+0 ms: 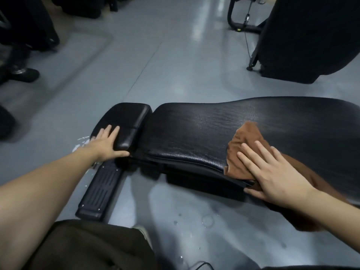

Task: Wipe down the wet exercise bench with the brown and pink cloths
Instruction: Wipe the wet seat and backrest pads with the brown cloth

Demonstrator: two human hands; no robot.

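Black textured-vinyl exercise bench (204, 133) lies low across the grey floor (165, 65), its long pad glistening; right hand (272, 172) presses the crumpled brown cloth (245, 141) flat at the pad's near edge, fingers straight and spread, thumb at the rim; left hand (105, 143) rests open on the small black seat pad (124, 121), fingers extended, thumb under its corner; water droplets (206, 221) dot the floor below.

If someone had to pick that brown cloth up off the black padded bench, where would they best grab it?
Probably the bunched far end of the rumpled brown cloth, pinched from above. It lies clear of the flat right hand pressing the rest onto the black padded bench, and its raised folds offer something to pinch.
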